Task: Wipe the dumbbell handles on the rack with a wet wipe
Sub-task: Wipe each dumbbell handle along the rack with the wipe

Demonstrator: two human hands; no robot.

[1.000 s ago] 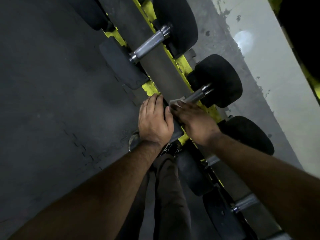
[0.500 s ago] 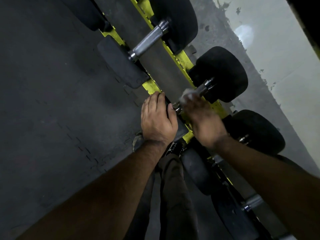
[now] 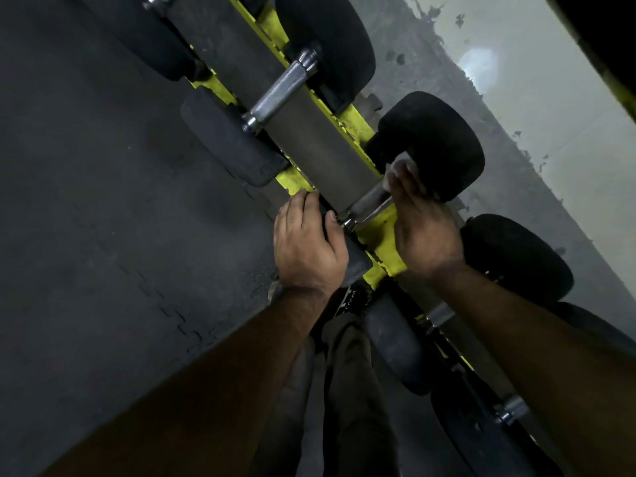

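Reaching down from the bottom of the view, two bare forearms cross over a trouser leg (image 3: 347, 390) and a dark rubber floor (image 3: 103, 235) scored with short tread marks. The left hand (image 3: 306, 242) lies flat, fingers straight, on the near black head of a dumbbell seated in a yellow rack (image 3: 375, 228). Just beyond it the chrome handle (image 3: 368, 206) shows bare — at its far end the right hand (image 3: 421, 228) curls its fingers round a white wet wipe (image 3: 399, 168), pressed where the handle meets the far rubber head (image 3: 437, 142). Further along the rack a second dumbbell's knurled handle (image 3: 280, 94) lies uncovered. Behind the rack runs a stained, scuffed pale wall (image 3: 516, 108) with a glare spot.
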